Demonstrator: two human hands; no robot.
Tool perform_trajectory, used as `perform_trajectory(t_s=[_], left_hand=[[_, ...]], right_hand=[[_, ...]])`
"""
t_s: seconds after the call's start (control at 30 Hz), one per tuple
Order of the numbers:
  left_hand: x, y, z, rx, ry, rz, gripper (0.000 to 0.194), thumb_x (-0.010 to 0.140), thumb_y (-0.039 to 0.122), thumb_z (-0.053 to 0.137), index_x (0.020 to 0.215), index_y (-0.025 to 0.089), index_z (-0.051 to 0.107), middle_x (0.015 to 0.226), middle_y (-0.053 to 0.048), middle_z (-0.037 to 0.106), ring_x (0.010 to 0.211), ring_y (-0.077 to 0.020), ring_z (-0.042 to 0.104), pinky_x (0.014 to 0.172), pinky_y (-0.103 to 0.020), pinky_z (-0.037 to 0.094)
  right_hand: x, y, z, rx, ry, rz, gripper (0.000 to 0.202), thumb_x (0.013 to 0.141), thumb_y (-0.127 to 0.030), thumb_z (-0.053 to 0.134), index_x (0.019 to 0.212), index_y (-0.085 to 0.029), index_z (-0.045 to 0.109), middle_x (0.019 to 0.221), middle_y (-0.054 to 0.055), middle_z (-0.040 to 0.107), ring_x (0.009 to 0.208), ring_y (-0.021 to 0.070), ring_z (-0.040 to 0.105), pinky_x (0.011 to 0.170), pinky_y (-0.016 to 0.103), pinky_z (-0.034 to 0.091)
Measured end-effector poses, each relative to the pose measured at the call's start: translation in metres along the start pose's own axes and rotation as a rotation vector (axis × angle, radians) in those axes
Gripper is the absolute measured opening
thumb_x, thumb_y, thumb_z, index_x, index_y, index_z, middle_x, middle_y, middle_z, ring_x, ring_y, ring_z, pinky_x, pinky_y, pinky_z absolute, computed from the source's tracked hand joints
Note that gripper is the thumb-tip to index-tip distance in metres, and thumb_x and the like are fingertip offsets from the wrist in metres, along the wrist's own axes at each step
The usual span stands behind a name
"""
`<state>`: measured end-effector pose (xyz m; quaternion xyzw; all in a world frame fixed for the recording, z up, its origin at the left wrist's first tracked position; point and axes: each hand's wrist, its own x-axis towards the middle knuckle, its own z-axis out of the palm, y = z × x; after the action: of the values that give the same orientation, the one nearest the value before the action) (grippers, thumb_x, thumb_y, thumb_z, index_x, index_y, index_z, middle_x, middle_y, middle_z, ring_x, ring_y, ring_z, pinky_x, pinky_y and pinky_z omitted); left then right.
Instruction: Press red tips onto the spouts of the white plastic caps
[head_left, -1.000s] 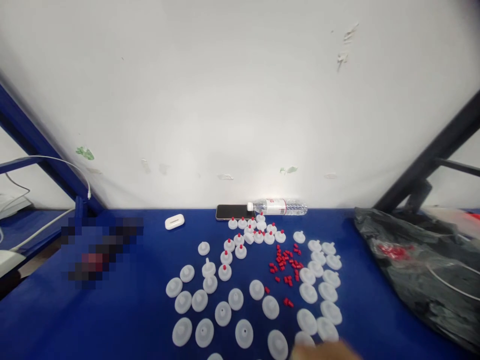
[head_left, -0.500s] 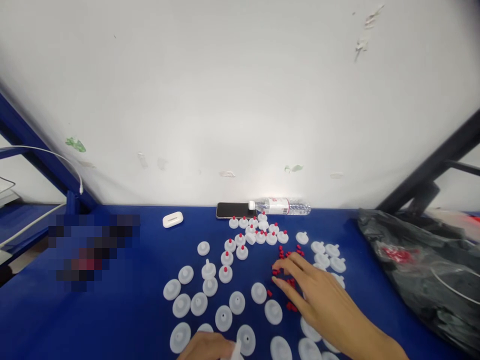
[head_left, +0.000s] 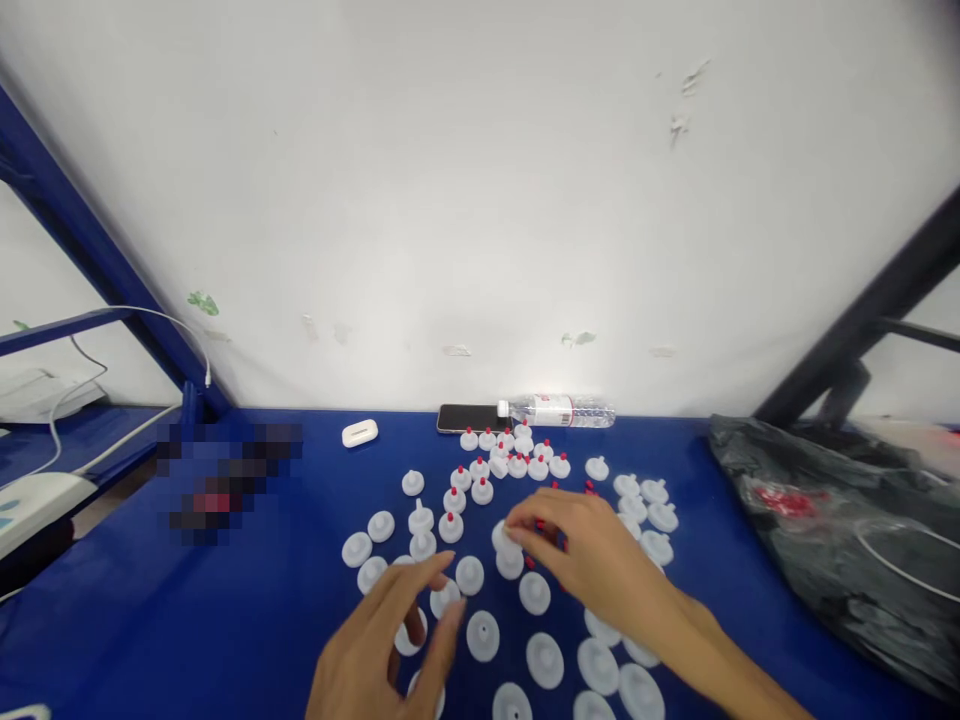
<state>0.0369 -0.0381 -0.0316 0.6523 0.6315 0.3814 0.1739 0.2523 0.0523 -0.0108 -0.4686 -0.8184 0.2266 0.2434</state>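
Observation:
My right hand [head_left: 592, 550] has its thumb and fingertips closed on a white nozzled disc [head_left: 502, 538], held just above another white disc [head_left: 510, 563]. My left hand [head_left: 394, 640] hovers over the nearer discs, thumb and fingers apart, with nothing between them. Small red caps [head_left: 530, 563] lie scattered beside and partly behind my right hand. Toward the back, several discs carry a red cap on the nozzle, such as the capped disc [head_left: 451, 527]. Around both hands lie several discs without caps, among them a disc [head_left: 483, 637] showing a small dark hole.
Along the wall lie a black phone [head_left: 469, 419] and a clear plastic bottle [head_left: 562, 410] on its side. A white earbud case [head_left: 360, 433] sits at the back left. A dark plastic bag [head_left: 795, 560] covers the right side of the blue table [head_left: 247, 610].
My right hand has moved left from the red caps and now holds a disc. My left hand has risen into view and opened, no longer holding the white piece. The view has shifted slightly.

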Motion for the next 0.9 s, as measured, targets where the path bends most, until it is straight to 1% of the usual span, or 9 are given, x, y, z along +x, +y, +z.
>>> perform_trajectory(t_s=[0.07, 0.17, 0.3, 0.43, 0.57, 0.7, 0.77, 0.83, 0.9], left_hand=[[0.019, 0.004, -0.009, 0.186, -0.078, 0.062, 0.023, 0.097, 0.038, 0.053, 0.11, 0.03, 0.07, 0.087, 0.001, 0.074, 0.061, -0.0136, 0.066, 0.06, -0.025, 0.054], [0.049, 0.011, -0.01, 0.488, -0.196, 0.081, 0.027, 0.099, 0.024, 0.047, 0.115, 0.025, 0.069, 0.095, -0.004, 0.075, 0.085, -0.0239, 0.072, 0.073, -0.034, 0.055], [0.076, 0.009, 0.008, 0.716, -0.32, 0.121, 0.023, 0.096, 0.024, 0.052, 0.11, 0.02, 0.07, 0.099, -0.011, 0.075, 0.087, -0.0327, 0.074, 0.07, -0.039, 0.053], [0.086, 0.001, 0.02, 0.725, -0.342, 0.153, 0.017, 0.092, 0.02, 0.056, 0.095, 0.017, 0.073, 0.096, -0.014, 0.076, 0.088, -0.0345, 0.074, 0.069, -0.038, 0.051], [0.092, 0.01, 0.017, 0.67, -0.325, 0.196, 0.015, 0.092, 0.023, 0.057, 0.09, 0.02, 0.071, 0.089, -0.01, 0.077, 0.084, -0.0305, 0.073, 0.067, -0.034, 0.047], [0.101, 0.029, 0.014, 0.544, -0.269, 0.265, 0.021, 0.1, 0.033, 0.047, 0.098, 0.024, 0.066, 0.091, -0.003, 0.075, 0.086, -0.0226, 0.07, 0.069, -0.03, 0.045], [0.106, 0.037, 0.017, 0.44, -0.234, 0.313, 0.024, 0.102, 0.035, 0.043, 0.093, 0.023, 0.062, 0.087, -0.001, 0.074, 0.082, -0.0203, 0.069, 0.069, -0.029, 0.044], [0.109, 0.042, 0.025, 0.348, -0.216, 0.365, 0.027, 0.103, 0.036, 0.041, 0.088, 0.023, 0.059, 0.084, -0.001, 0.072, 0.078, -0.0199, 0.067, 0.069, -0.029, 0.043], [0.111, 0.043, 0.034, 0.309, -0.237, 0.423, 0.026, 0.103, 0.035, 0.039, 0.091, 0.022, 0.058, 0.087, -0.003, 0.073, 0.079, -0.0205, 0.067, 0.069, -0.03, 0.043]], right_hand=[[0.011, 0.014, 0.003, -0.139, 0.004, 0.031, 0.016, 0.094, -0.028, 0.061, 0.091, -0.026, 0.076, 0.091, 0.0, 0.076, 0.079, 0.0192, 0.07, 0.071, 0.029, 0.047], [0.017, 0.026, 0.008, -0.237, -0.012, 0.006, 0.017, 0.094, -0.032, 0.061, 0.095, -0.026, 0.077, 0.092, 0.002, 0.078, 0.085, 0.0231, 0.072, 0.072, 0.03, 0.047], [0.017, 0.035, 0.005, -0.261, 0.117, -0.048, 0.029, 0.101, -0.038, 0.048, 0.103, -0.027, 0.075, 0.094, 0.002, 0.078, 0.086, 0.0229, 0.072, 0.071, 0.029, 0.045], [0.019, 0.053, -0.003, -0.325, 0.245, -0.02, 0.034, 0.103, -0.035, 0.043, 0.095, -0.023, 0.074, 0.089, 0.004, 0.077, 0.082, 0.0238, 0.071, 0.066, 0.029, 0.042], [0.02, 0.064, -0.006, -0.297, 0.286, -0.039, 0.035, 0.103, -0.035, 0.042, 0.095, -0.021, 0.074, 0.088, 0.005, 0.076, 0.083, 0.0236, 0.071, 0.07, 0.03, 0.043], [0.014, 0.05, -0.006, -0.084, 0.218, -0.149, 0.029, 0.1, -0.045, 0.051, 0.116, -0.027, 0.068, 0.099, 0.0, 0.074, 0.066, 0.0153, 0.064, 0.067, 0.028, 0.045], [0.011, 0.041, -0.004, -0.004, 0.172, -0.198, 0.043, 0.091, -0.05, 0.065, 0.129, -0.03, 0.06, 0.11, 0.0, 0.072, 0.061, 0.0126, 0.06, 0.068, 0.028, 0.046], [0.01, 0.036, 0.0, 0.009, 0.186, -0.215, 0.051, 0.084, -0.052, 0.073, 0.128, -0.029, 0.06, 0.111, 0.001, 0.071, 0.064, 0.0134, 0.059, 0.069, 0.028, 0.047], [0.01, 0.035, 0.004, -0.012, 0.222, -0.214, 0.041, 0.085, -0.049, 0.073, 0.118, -0.026, 0.064, 0.103, 0.001, 0.072, 0.068, 0.0152, 0.061, 0.069, 0.028, 0.046]])
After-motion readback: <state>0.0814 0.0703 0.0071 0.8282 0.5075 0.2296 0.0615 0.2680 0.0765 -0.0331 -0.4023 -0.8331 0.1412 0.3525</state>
